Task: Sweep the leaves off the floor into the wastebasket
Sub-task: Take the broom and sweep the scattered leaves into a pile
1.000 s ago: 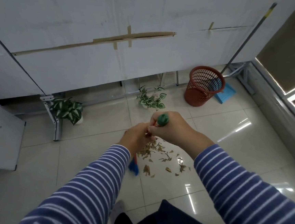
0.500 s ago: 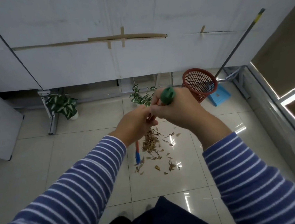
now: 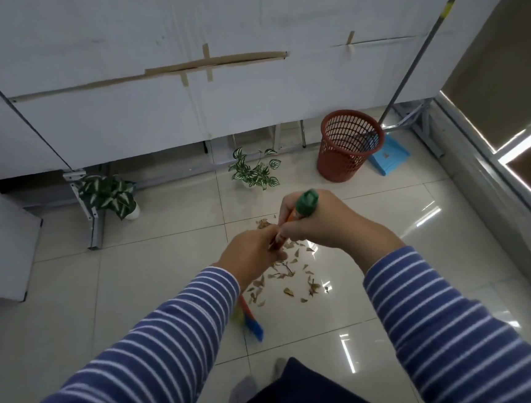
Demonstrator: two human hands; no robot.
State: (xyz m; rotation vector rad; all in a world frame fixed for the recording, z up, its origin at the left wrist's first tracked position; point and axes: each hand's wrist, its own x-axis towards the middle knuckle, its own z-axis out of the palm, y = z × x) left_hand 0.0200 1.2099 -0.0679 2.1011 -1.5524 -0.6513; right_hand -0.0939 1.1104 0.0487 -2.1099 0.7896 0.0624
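Both hands grip one broom handle. My right hand (image 3: 321, 225) holds it just under the green cap (image 3: 306, 201); my left hand (image 3: 251, 259) grips lower down the orange shaft. The broom's blue and yellow bristles (image 3: 252, 326) touch the tiled floor below my left forearm, left of the dry brown leaves (image 3: 285, 275), which lie scattered in a loose patch under my hands. The red mesh wastebasket (image 3: 347, 144) stands upright near the wall, beyond the leaves to the right. Most of the broom shaft is hidden by my left arm.
A blue dustpan (image 3: 388, 157) with a long grey handle (image 3: 418, 59) leans by the wall behind the wastebasket. Two potted plants (image 3: 109, 194) (image 3: 255, 171) stand along the white panel wall. A metal bracket (image 3: 94, 222) stands left; a window frame (image 3: 496, 181) runs along the right.
The broom head has swung back toward me and to the left of the leaves. My hands have dropped lower in view, and the camera has tilted.
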